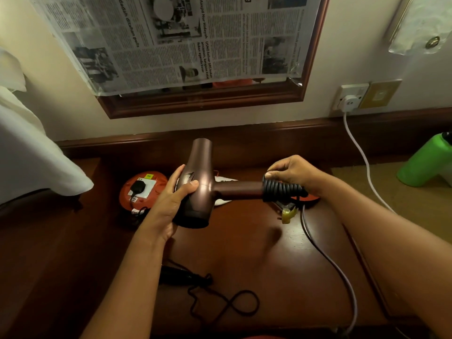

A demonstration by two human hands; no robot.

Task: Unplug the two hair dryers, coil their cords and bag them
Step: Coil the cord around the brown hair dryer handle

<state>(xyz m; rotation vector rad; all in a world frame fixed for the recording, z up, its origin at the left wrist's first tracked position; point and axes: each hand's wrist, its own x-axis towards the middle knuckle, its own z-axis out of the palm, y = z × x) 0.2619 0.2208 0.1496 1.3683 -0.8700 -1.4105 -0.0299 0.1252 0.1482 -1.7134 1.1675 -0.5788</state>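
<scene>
**Winding the cord on the brown dryer: handling notes**

We hold the brown hair dryer (199, 182) in the air above the tabletop (244, 253), handle pointing right. Our left hand (168, 199) wraps the barrel, thumb across the top, fingers curled beneath. Our right hand (291, 172) pinches the black cord (281, 190) at the handle's end, where several tight turns already sit side by side.

Handling, as we judge it:
- Dryer body: hard, smooth, glossy shell, likely a bit slippery; weight sits in the barrel, so the left grip there looks like the right place.
- Cord: rubbery, springy; the turns will want to loosen if the fingertips let go. Keep it pinched against the handle.
- The loose tail (325, 255) drops off the handle and trails down the right side of the tabletop; where it ends is hard to tell.

Second hair dryer (181, 276), black, lies on the tabletop near us, its thin cord (234, 303) in a slack loop beside it. Light, floppy cord by the look.

A black plug (138, 187) sits in an orange extension reel (144, 192) behind the left hand. A white plug (348, 102) is in the wall socket.
</scene>
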